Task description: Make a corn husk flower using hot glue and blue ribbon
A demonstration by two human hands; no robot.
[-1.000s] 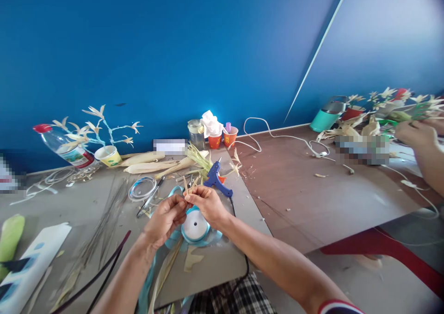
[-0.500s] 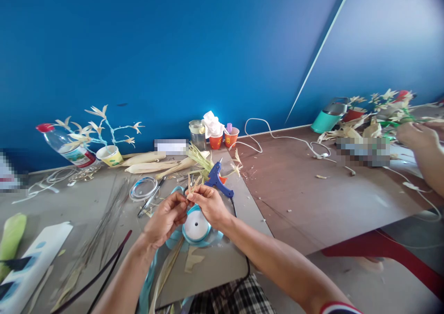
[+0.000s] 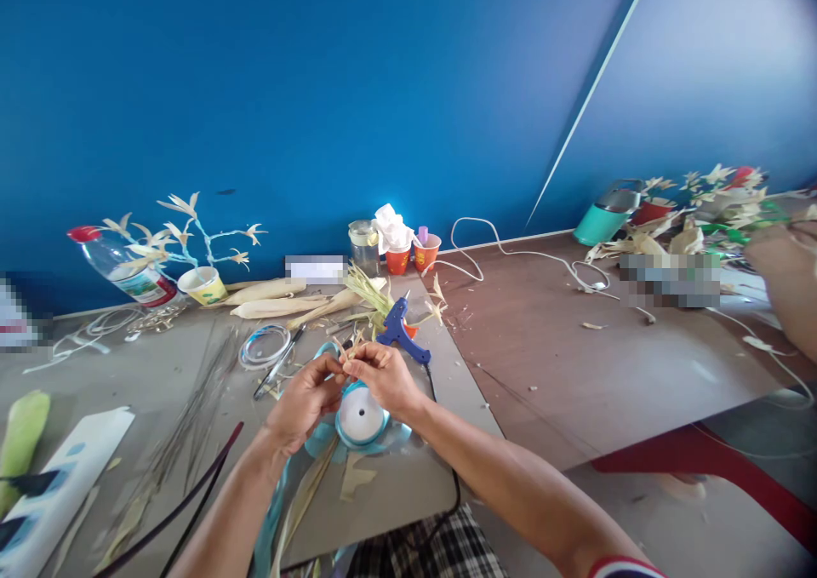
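Note:
My left hand (image 3: 312, 395) and my right hand (image 3: 379, 380) meet above the table, both with pinched fingers. Between their fingertips is a small corn husk flower (image 3: 348, 350), its pale pointed petals sticking up. The fingers hide its lower end. Just below the hands lies a white spool of light-blue ribbon (image 3: 361, 414). A blue glue gun (image 3: 401, 333) stands beyond my right hand, nozzle up. Past my left hand are a coil of clear tubing (image 3: 264, 346) and a pen (image 3: 279, 363).
Dried corn husks (image 3: 271, 298) lie along the wall beside a paper cup (image 3: 202, 286) of husk flowers and a tilted bottle (image 3: 128, 267). Thin wires (image 3: 197, 399) and a white power strip (image 3: 64, 484) are at left. At far right, another person's hand (image 3: 782, 263) works near a teal container (image 3: 606, 214).
My hands stay close together while the husk flower tilts and sinks slightly between the fingers. The other person's hand at far right has shifted a little to the right.

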